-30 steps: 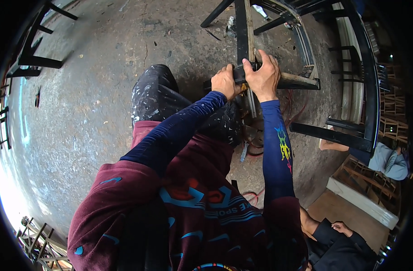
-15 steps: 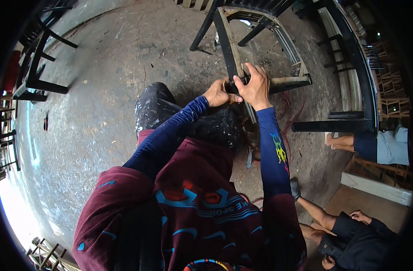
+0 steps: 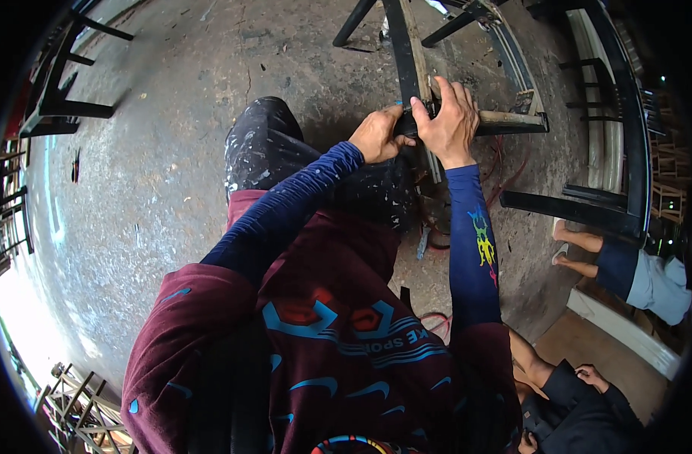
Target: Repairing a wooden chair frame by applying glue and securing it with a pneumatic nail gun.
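A dark chair frame (image 3: 403, 53) with bare-wood edges lies tipped over in front of my knees. At its near corner, my left hand (image 3: 379, 136) is closed, thumb and fingers pressed on a dark end of the frame. My right hand (image 3: 449, 127) grips that same corner from the right, its thumb toward my left hand and its fingers over the rail (image 3: 512, 121). The palms hide the joint itself. Below the corner, the frame's narrow end pokes out between my forearms.
Red cords or hoses (image 3: 505, 170) trail on the worn concrete floor (image 3: 172, 151) right of the frame. Another black frame (image 3: 573, 212) stands at right, near a person in a light shirt (image 3: 656, 280). A second person in dark clothes (image 3: 580, 408) sits lower right. Pliers-like tool (image 3: 75, 166) lies left.
The view has shifted, so the frame and both hands appear a little higher and farther right. Both hands stay at the same corner, with only a slight change of the fingers.
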Tool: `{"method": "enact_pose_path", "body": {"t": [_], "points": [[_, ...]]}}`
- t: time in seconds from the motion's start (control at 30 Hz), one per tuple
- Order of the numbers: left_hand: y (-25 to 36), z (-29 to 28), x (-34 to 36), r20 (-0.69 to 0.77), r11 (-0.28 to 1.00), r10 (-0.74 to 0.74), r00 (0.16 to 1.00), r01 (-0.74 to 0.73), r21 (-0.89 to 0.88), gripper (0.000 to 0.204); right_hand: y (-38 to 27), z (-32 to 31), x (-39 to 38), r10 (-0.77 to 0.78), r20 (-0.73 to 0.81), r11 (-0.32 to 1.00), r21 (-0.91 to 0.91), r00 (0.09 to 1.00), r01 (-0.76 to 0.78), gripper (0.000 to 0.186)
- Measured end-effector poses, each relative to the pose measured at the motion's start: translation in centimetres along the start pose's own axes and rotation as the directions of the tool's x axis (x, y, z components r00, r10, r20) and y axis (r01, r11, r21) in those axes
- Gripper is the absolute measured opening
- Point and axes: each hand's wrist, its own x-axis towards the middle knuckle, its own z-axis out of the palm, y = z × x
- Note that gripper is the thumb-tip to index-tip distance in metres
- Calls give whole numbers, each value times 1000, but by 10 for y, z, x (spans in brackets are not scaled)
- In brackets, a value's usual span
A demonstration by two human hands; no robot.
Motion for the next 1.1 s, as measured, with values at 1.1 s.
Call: {"method": "enact_pose_path", "body": {"t": [1.1], "points": [[27,61,41,-560,992,-75,825,5,-124,59,28,5,-1,105,-23,943,320,994,-92,49]]}}
